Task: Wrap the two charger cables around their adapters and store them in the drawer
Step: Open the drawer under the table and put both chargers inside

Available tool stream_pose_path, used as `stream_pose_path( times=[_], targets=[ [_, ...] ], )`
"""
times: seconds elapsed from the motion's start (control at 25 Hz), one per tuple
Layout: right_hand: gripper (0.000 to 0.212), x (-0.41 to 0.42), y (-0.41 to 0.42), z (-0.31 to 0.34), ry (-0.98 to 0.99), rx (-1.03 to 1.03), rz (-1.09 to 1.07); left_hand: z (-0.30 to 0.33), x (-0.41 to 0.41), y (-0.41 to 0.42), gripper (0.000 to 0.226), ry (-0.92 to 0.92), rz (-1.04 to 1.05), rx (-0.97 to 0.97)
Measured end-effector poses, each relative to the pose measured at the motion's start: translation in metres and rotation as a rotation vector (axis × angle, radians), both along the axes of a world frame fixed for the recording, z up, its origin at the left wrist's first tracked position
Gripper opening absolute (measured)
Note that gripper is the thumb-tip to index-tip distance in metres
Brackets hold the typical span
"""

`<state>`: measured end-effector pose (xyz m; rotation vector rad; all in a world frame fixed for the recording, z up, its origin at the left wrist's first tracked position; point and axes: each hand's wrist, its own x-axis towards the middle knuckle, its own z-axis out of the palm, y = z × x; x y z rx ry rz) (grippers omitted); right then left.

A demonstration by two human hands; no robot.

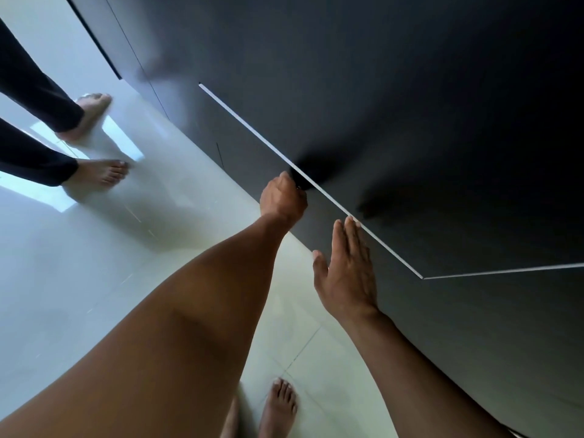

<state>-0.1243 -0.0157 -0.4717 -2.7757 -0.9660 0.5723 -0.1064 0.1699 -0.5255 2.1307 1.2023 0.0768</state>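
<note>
Dark cabinet [410,90] | left hand [281,200] grips drawer [316,188] edge | right hand [347,273] flat

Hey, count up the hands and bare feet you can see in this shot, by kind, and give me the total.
Hands: 2, the left hand curled at the drawer edge, the right hand flat.
Bare feet: 4, two at upper left, two at the bottom.
Total: 6

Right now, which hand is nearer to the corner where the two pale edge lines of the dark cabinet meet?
The right. The right hand lies flat, its fingers touching the pale edge close to that corner. The left hand, fingers curled at the same edge, is farther along it.
</note>
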Motion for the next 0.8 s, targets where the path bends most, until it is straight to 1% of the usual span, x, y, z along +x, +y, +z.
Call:
stream_pose_path(
  times=[0.24, 0.4, 0.44, 0.52, 0.56, 0.64, 0.72, 0.8],
  targets=[
    [0.072, -0.004, 0.002, 0.007, 0.012, -0.028, -0.017, 0.003, -0.018, -0.001, 0.023, 0.016, -0.017, -0.051],
    [0.063, -0.005, -0.004, 0.004, -0.017, -0.027, -0.087, 0.007, -0.056, -0.003, 0.03, 0.076, -0.029, -0.068],
    [0.058, -0.008, -0.007, 0.004, -0.005, -0.032, -0.106, 0.011, -0.069, -0.005, 0.029, 0.098, -0.027, -0.035],
    [0.045, -0.015, -0.016, 0.004, 0.049, -0.076, -0.131, 0.021, -0.095, -0.011, 0.031, 0.098, -0.033, 0.125],
    [0.04, -0.02, -0.021, 0.004, 0.08, -0.094, -0.147, 0.027, -0.107, -0.015, 0.036, 0.077, -0.086, 0.233],
    [0.037, -0.032, -0.028, 0.006, 0.133, -0.077, -0.197, 0.032, -0.126, -0.02, 0.041, 0.034, -0.329, 0.442],
    [0.037, -0.043, -0.031, 0.008, 0.165, -0.05, -0.237, 0.031, -0.138, -0.02, 0.036, 0.035, -0.579, 0.509],
    [0.035, -0.054, -0.032, 0.01, 0.202, -0.042, -0.263, 0.034, -0.143, -0.017, 0.028, 0.079, -0.693, 0.481]
  ],
)
